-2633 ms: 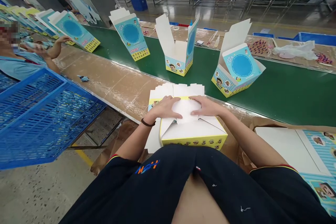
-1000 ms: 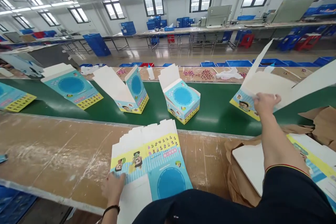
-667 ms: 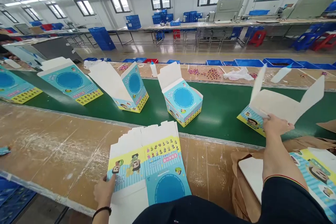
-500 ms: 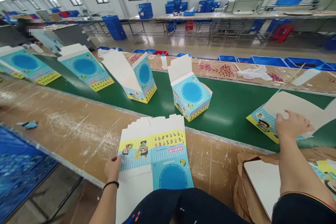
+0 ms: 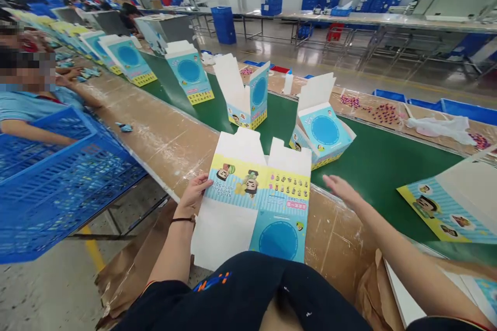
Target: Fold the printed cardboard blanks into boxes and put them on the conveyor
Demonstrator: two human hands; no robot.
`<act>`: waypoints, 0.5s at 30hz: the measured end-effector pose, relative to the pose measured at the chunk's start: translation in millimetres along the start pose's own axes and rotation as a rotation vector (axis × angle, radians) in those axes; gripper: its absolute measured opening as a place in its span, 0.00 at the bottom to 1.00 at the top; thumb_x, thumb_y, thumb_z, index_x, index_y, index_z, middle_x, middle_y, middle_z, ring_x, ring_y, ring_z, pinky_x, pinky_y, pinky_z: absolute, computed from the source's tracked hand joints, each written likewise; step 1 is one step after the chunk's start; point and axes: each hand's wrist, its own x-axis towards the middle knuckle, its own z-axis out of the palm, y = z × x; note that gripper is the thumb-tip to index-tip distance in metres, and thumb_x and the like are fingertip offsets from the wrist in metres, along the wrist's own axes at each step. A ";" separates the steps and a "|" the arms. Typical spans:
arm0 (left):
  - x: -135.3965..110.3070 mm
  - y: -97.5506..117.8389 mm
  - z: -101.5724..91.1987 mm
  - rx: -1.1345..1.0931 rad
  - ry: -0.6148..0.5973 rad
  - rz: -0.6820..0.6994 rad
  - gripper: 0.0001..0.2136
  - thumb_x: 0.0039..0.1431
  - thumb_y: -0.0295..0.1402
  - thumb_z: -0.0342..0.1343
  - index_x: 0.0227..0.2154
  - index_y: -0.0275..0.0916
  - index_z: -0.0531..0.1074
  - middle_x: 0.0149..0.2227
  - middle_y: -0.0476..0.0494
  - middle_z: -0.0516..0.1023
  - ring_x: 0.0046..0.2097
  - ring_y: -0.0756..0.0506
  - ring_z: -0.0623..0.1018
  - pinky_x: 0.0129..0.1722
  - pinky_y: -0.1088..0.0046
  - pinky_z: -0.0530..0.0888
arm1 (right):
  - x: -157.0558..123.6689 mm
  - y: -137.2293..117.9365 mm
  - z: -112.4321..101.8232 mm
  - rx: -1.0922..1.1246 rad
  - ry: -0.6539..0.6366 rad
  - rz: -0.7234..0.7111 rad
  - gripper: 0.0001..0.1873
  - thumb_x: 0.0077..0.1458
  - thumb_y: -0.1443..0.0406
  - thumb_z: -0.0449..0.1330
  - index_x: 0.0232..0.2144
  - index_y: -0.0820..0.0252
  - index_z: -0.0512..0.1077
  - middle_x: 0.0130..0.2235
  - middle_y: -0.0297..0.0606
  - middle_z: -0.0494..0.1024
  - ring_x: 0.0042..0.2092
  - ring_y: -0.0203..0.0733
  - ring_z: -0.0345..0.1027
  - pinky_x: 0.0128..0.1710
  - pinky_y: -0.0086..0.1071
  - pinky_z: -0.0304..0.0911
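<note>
My left hand [image 5: 195, 191] pinches the left edge of a flat printed carton blank [image 5: 287, 178], yellow and blue with cartoon figures, its white flaps pointing away from me. The blank lies in front of my body at the table edge. To its right my right hand [image 5: 341, 190] hangs over the table, fingers extended and slightly blurred, touching nothing. Just beyond that hand a partly folded box [image 5: 325, 132] with a raised white lid stands on the green conveyor belt [image 5: 368, 176]. Another partly folded box [image 5: 435, 212] lies on the belt at far right.
More boxes [image 5: 189, 70] line the belt to the left. A blue plastic crate [image 5: 58, 181] stands at left beside a seated person [image 5: 34, 98]. Brown wrapping paper [image 5: 375, 289] and more blanks lie at lower right. Across the belt are a white bottle [image 5: 288, 84] and small purple-red pieces [image 5: 384, 113].
My right hand has let go of the box at far right and moved left toward the blank. The view has turned left, and the blank has been raised a little.
</note>
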 end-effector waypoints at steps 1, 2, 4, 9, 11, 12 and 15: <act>-4.2 5.3 -2.0 -0.046 -0.016 0.034 0.25 0.26 0.41 0.79 0.30 0.37 0.79 0.28 0.44 0.83 0.37 0.38 0.83 0.40 0.61 0.79 | -6.8 -2.3 13.1 0.035 -0.112 -0.010 0.22 0.45 0.48 0.72 0.33 0.58 0.75 0.44 0.51 0.83 0.45 0.55 0.79 0.41 0.44 0.76; -8.0 10.5 -4.4 -0.081 -0.023 0.068 0.24 0.27 0.41 0.79 0.30 0.37 0.79 0.29 0.43 0.84 0.37 0.38 0.83 0.41 0.61 0.79 | -13.8 -6.4 22.9 0.090 -0.219 -0.024 0.25 0.43 0.46 0.73 0.34 0.58 0.76 0.45 0.51 0.83 0.47 0.56 0.79 0.43 0.45 0.77; -14.0 21.2 -9.4 -0.129 -0.011 0.139 0.23 0.30 0.41 0.78 0.31 0.37 0.79 0.30 0.43 0.84 0.40 0.37 0.83 0.43 0.60 0.79 | -27.7 -20.6 32.9 0.245 -0.379 -0.043 0.29 0.38 0.45 0.76 0.37 0.57 0.78 0.45 0.50 0.84 0.48 0.58 0.80 0.46 0.48 0.79; -12.6 55.0 -7.7 -0.141 0.071 0.397 0.22 0.35 0.43 0.76 0.33 0.38 0.78 0.34 0.41 0.84 0.45 0.37 0.82 0.47 0.61 0.77 | -69.0 -75.6 23.2 0.471 -0.157 -0.242 0.29 0.27 0.47 0.79 0.32 0.51 0.79 0.39 0.43 0.85 0.46 0.66 0.80 0.49 0.61 0.78; -5.7 72.2 3.3 -0.092 0.160 0.534 0.22 0.41 0.46 0.73 0.35 0.38 0.77 0.37 0.41 0.84 0.47 0.39 0.81 0.49 0.63 0.76 | -90.8 -91.6 17.6 0.399 0.097 -0.453 0.24 0.31 0.43 0.76 0.29 0.47 0.80 0.38 0.40 0.85 0.48 0.68 0.79 0.53 0.65 0.74; -1.9 81.0 10.1 -0.074 0.213 0.608 0.22 0.46 0.49 0.71 0.37 0.39 0.77 0.39 0.41 0.84 0.49 0.40 0.80 0.51 0.63 0.75 | -101.6 -96.3 16.4 0.337 0.217 -0.555 0.22 0.34 0.42 0.75 0.29 0.45 0.80 0.37 0.40 0.85 0.49 0.69 0.78 0.55 0.67 0.73; 5.6 103.7 28.7 -0.088 0.356 0.791 0.24 0.59 0.56 0.59 0.48 0.43 0.72 0.52 0.40 0.80 0.58 0.43 0.76 0.56 0.65 0.74 | -127.5 -99.5 21.3 0.168 0.364 -0.813 0.15 0.45 0.44 0.73 0.28 0.42 0.81 0.35 0.39 0.84 0.44 0.67 0.79 0.52 0.65 0.73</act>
